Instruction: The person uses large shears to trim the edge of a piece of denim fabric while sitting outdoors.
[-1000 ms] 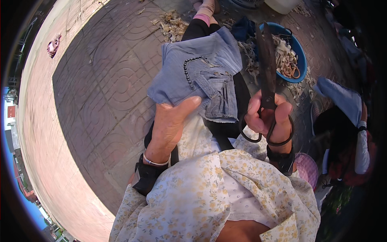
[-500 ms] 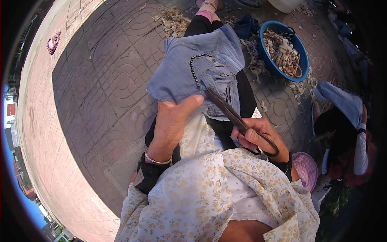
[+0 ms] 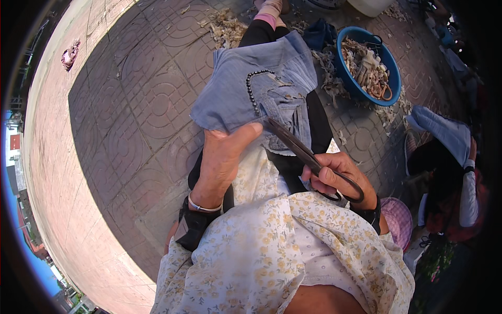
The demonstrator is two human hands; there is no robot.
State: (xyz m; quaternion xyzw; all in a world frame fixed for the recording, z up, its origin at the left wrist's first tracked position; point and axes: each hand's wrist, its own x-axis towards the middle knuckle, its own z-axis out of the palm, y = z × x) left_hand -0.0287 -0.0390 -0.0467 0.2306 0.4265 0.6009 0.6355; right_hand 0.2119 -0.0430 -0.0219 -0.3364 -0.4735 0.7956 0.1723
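A light blue denim garment (image 3: 230,89) with a row of dark beads (image 3: 250,93) lies spread over my legs. My left hand (image 3: 222,157) grips its near edge, thumb on top and the other fingers hidden under the cloth. In my right hand (image 3: 342,175) is a pair of dark metal scissors (image 3: 295,146), fingers through the handle loops. The blades point up and left, nearly closed, with their tips at the denim just right of my left thumb.
A blue basin (image 3: 396,78) full of cloth scraps stands to the right, scraps (image 3: 225,30) scattered around it on the patterned paving (image 3: 136,94). Dark blue cloth (image 3: 319,34) lies beside it. Another person (image 3: 444,183) sits at the right with light blue denim (image 3: 444,131).
The scissors' blades have closed slightly and their handles shifted a little to the right. The denim and my left hand have hardly moved.
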